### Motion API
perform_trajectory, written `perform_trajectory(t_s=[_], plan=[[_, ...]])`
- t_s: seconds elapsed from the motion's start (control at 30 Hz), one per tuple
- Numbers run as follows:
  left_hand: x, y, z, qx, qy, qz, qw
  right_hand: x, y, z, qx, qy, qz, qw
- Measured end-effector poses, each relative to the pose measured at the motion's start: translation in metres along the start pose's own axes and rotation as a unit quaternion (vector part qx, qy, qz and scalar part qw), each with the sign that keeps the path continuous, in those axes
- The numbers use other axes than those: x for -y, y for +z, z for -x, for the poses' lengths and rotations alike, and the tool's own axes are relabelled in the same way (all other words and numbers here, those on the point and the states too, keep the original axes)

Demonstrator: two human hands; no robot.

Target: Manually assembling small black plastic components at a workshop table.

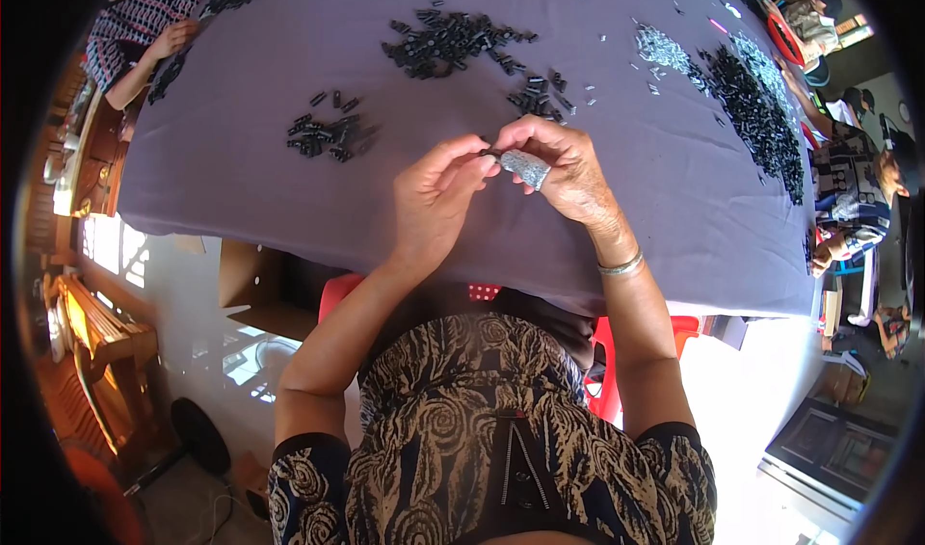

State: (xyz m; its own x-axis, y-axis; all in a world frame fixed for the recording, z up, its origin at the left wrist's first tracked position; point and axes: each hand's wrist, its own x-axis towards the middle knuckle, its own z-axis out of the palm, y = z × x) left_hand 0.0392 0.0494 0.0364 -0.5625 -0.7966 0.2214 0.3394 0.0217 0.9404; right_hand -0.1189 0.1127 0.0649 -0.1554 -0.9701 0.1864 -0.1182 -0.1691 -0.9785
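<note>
1. Both hands meet over the near edge of the table (289,198), which is covered in a purple cloth.
2. Left hand (434,198): fingers pinched closed on a small black piece (488,152), right at the fingertips.
3. Right hand (564,164): fingers curled shut around a small silvery bundle (526,168), touching the black piece.
4. Looks like a joining step, fitting the black bit to the silvery one. Next move probably needs careful lining-up and a firm push.
5. Just beyond the fingers sits a small pile of black pieces (328,135), with bigger heaps (453,39) farther out and more off to the right (761,121).
</note>
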Motion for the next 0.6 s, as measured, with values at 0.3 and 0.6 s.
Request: perform_trajectory(t_s=[0.3, 0.6], plan=[[-0.002, 0.0, -0.004, -0.024, -0.08, 0.09, 0.992, -0.004, 0.004, -0.001, 0.001, -0.049, 0.097, 0.994], [-0.007, -0.001, -0.006, 0.03, -0.076, 0.021, 0.996, -0.006, 0.001, -0.001, 0.016, -0.049, 0.127, 0.991]])
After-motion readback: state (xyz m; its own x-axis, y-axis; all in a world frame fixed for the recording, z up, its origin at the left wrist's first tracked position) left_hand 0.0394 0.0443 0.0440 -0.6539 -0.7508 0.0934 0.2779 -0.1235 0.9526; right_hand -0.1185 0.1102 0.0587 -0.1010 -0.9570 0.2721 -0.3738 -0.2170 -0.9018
